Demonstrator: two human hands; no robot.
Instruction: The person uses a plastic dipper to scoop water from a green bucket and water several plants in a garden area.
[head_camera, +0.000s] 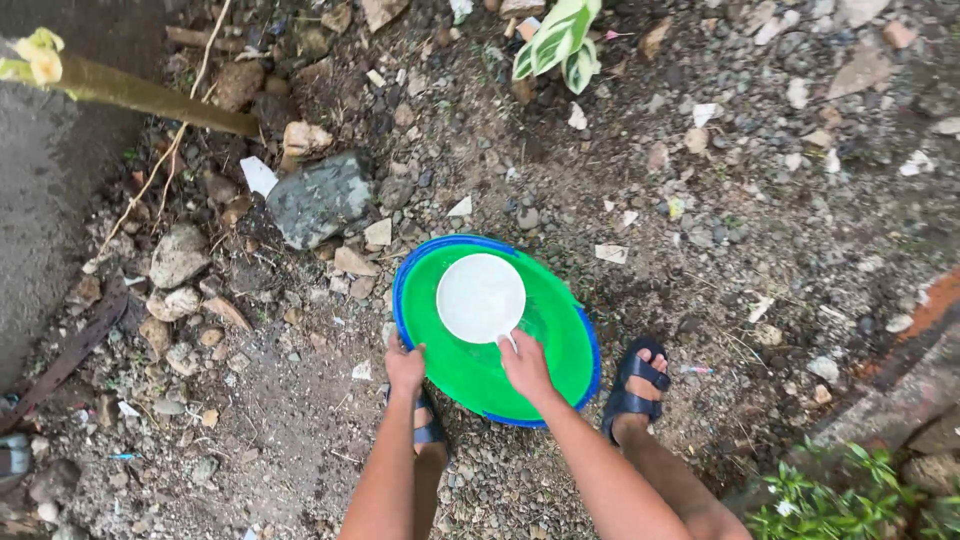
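A green plastic basin (560, 345) nested in a blue one stands low over stony ground in front of my feet. Inside it lies a round white plate (480, 297). My left hand (405, 366) grips the basin's near-left rim. My right hand (524, 364) reaches into the basin and its fingers touch the near edge of the white plate. Both forearms come up from the bottom of the view.
A big grey rock (320, 200) lies just beyond the basin at upper left, among smaller stones and scraps. My sandalled right foot (632, 385) stands beside the basin. A concrete surface (40, 200) runs along the left; green plants (850, 495) at lower right.
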